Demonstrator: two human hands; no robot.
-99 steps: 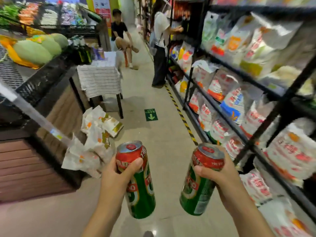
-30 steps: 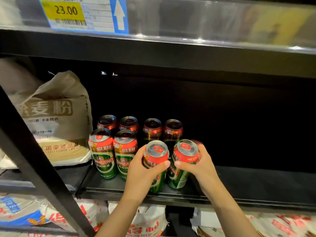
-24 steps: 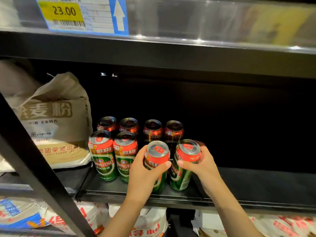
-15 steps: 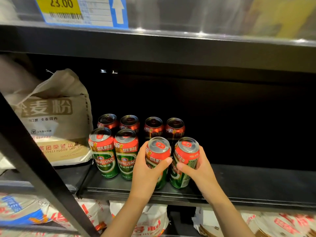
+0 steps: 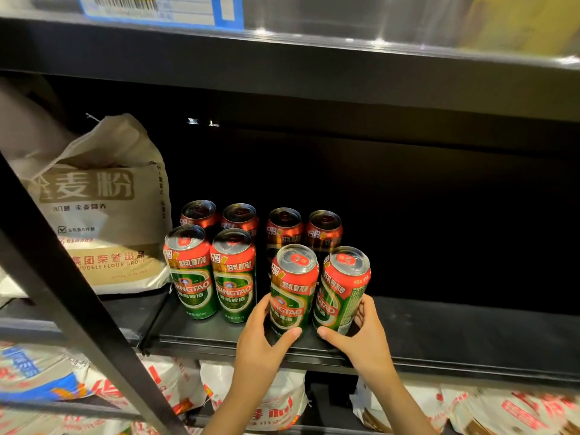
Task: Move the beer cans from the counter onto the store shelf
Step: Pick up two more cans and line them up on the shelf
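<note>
left hand | wrapped low around left front can, thumb at its base | right hand | cupped low on right front can | both cans stood upright, side by side, on shelf | six cans lined up just left and behind

eight red-green beer cans upright on shelf

red-green beer cans, black shelf
</note>
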